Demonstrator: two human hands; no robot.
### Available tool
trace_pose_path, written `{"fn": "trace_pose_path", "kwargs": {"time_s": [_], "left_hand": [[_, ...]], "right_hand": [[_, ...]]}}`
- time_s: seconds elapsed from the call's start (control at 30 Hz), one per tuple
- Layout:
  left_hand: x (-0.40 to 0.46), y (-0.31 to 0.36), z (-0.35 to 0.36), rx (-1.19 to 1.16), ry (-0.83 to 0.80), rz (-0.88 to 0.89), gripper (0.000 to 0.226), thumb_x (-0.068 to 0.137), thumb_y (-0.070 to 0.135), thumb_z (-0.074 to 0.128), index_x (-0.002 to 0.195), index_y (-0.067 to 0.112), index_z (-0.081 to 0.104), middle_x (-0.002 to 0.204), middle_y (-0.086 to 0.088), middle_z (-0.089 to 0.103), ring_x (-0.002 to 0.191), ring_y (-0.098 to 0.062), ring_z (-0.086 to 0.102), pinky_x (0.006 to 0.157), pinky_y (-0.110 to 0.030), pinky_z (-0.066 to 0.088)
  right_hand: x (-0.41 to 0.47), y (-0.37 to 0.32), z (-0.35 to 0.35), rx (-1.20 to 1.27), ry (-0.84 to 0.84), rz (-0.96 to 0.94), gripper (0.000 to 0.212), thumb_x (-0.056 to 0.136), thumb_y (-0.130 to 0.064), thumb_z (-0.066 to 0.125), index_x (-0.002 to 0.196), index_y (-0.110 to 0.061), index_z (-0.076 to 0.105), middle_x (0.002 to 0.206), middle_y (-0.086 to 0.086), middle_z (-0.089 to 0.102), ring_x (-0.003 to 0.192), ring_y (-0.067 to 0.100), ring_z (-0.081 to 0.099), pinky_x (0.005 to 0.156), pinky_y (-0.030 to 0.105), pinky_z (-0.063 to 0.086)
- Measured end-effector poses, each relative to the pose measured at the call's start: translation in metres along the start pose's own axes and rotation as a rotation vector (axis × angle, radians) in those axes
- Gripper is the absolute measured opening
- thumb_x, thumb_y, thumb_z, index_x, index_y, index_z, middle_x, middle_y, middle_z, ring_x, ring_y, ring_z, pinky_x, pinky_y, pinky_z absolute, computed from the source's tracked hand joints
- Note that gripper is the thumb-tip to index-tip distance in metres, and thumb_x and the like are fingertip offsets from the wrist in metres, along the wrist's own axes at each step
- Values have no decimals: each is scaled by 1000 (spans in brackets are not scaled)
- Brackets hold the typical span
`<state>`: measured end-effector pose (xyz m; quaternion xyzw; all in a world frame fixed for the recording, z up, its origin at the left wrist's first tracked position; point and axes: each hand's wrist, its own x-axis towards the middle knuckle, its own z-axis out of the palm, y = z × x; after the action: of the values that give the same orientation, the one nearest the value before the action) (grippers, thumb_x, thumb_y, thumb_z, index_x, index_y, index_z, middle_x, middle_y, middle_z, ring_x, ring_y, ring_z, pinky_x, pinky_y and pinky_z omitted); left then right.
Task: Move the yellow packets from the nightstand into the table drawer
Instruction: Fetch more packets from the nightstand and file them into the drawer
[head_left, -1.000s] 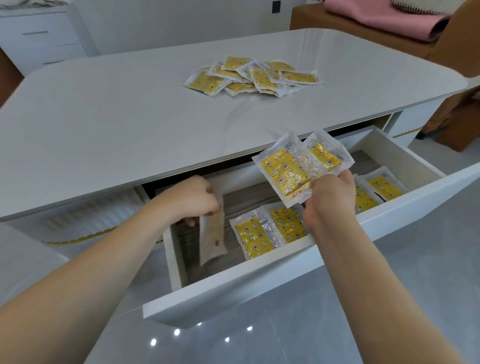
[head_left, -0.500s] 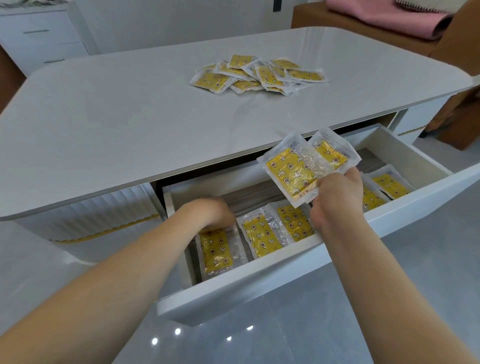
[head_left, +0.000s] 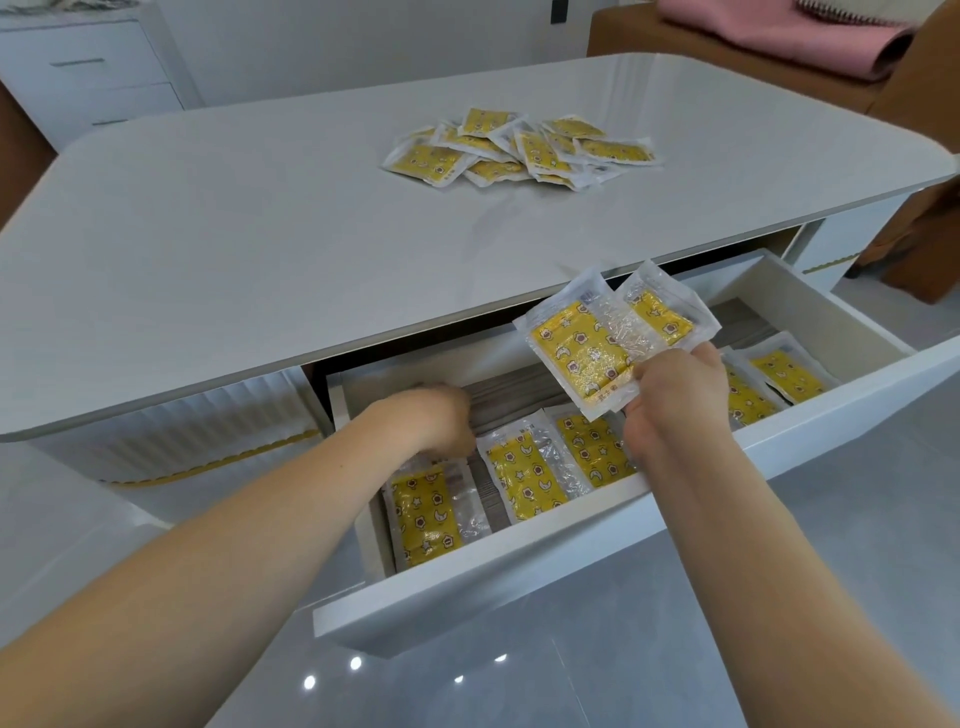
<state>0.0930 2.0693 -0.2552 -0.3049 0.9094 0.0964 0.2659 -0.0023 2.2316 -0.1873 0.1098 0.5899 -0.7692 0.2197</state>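
Observation:
A pile of several yellow packets (head_left: 519, 150) lies at the far middle of the white table top (head_left: 260, 234). The table drawer (head_left: 519, 571) is pulled out below its front edge. Several yellow packets lie flat inside it, the leftmost packet (head_left: 426, 512) near the left wall, others in the middle (head_left: 524, 473) and at the right (head_left: 784, 371). My left hand (head_left: 431, 421) is blurred, low in the drawer at the leftmost packet's top edge; its fingers are hidden. My right hand (head_left: 675, 395) pinches two yellow packets (head_left: 587, 348) fanned above the drawer.
A white chest of drawers (head_left: 88, 67) stands at the back left. A brown sofa (head_left: 914, 218) with a pink blanket (head_left: 779, 31) sits behind and right of the table. Glossy grey floor (head_left: 519, 686) runs under the open drawer.
My left hand carried a packet down into the drawer's left end, where it now lies flat. My right hand has kept its two packets above the drawer.

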Motion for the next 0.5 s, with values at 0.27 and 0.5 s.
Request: {"fn": "trace_pose_path", "kwargs": {"time_s": [0.27,0.5], "left_hand": [[17,16,8,-25,75,167,94,71,73,65,146,33,27,147,-3,29,137,-30,26,107,-48,34],[18,16,5,-24,59,280,67,77,62,70,129,30,43,121,2,59,103,-21,55,85,-37,48]], "right_hand": [[0,-2,-1,11,-6,17,47,93,15,35,128,-13,51,86,0,59,69,16,61,40,19,49],[1,-2,-2,16,-21,23,39,94,14,34,112,-17,49,84,0,56,66,15,59,41,19,49]]}}
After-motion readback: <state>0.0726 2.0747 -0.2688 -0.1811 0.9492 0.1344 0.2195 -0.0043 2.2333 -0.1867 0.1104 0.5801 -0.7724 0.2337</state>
